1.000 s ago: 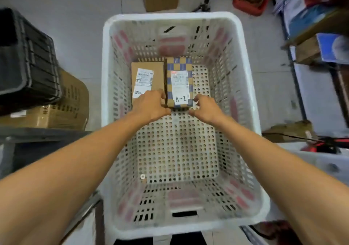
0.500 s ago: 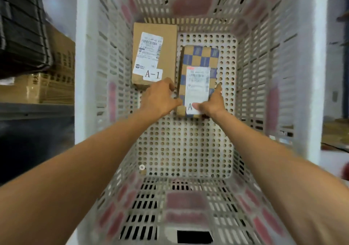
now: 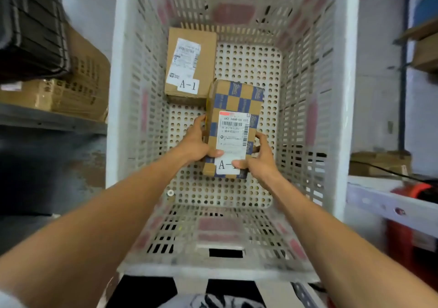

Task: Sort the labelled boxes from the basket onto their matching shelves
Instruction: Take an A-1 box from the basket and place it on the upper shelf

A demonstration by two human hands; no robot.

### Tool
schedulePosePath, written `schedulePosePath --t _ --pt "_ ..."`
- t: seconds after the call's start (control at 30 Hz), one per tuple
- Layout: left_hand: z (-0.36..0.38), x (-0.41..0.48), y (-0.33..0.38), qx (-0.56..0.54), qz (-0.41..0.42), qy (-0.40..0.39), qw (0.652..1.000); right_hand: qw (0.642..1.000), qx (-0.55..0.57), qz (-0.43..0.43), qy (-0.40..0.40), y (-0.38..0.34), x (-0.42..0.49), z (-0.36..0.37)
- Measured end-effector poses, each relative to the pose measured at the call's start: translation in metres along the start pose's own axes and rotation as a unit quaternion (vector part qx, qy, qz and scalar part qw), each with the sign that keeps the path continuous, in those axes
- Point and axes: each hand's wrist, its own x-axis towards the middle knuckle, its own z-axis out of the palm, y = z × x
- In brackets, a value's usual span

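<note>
Right now the blue-and-tan checkered box (image 3: 237, 99) is inside the white plastic basket (image 3: 113, 94), held between both hands over its perforated floor. The left grip (image 3: 194, 145) is curled round the box's left edge, with the thumb lying across the lower part of the white shipping label (image 3: 233, 129). The right grip (image 3: 260, 160) clasps the right edge near the bottom corner. Its thumb presses on a white tag (image 3: 224, 165) that reads "A-", and it hides the character after the dash. The box is slightly tilted, and its far end overlaps the near right corner of a plain brown box (image 3: 206, 46). Whether it is clear of the floor cannot be told. The brown box lies flat against the basket's far wall, toward the left, and carries a shipping label and a white "A-1" tag (image 3: 188, 86). A small white round piece (image 3: 170, 192) sits on the basket floor near the left forearm. Outside the basket to the left, a black crate (image 3: 30, 23) rests on stacked cardboard cartons (image 3: 78, 89), which stand on a grey metal shelf (image 3: 47, 118). To the right is a red object (image 3: 412, 189), blurred.
</note>
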Motion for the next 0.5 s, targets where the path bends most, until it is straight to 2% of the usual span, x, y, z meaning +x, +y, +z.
schedulePosePath --t 0.2,0.3,0.5 --pt "-0.015 -0.075 0.045 -0.032 0.097 0.02 0.995 0.996 -0.051 -0.077 0.013 -0.067 -0.083 -0.01" --pt "-0.032 -0.117 0.075 -0.033 0.148 0.0 0.988 0.989 -0.078 -0.122 0.033 -0.104 -0.131 -0.019" --pt "-0.061 -0.213 0.12 0.019 0.261 -0.036 0.964 0.961 -0.1 -0.221 0.13 -0.152 -0.236 -0.032"
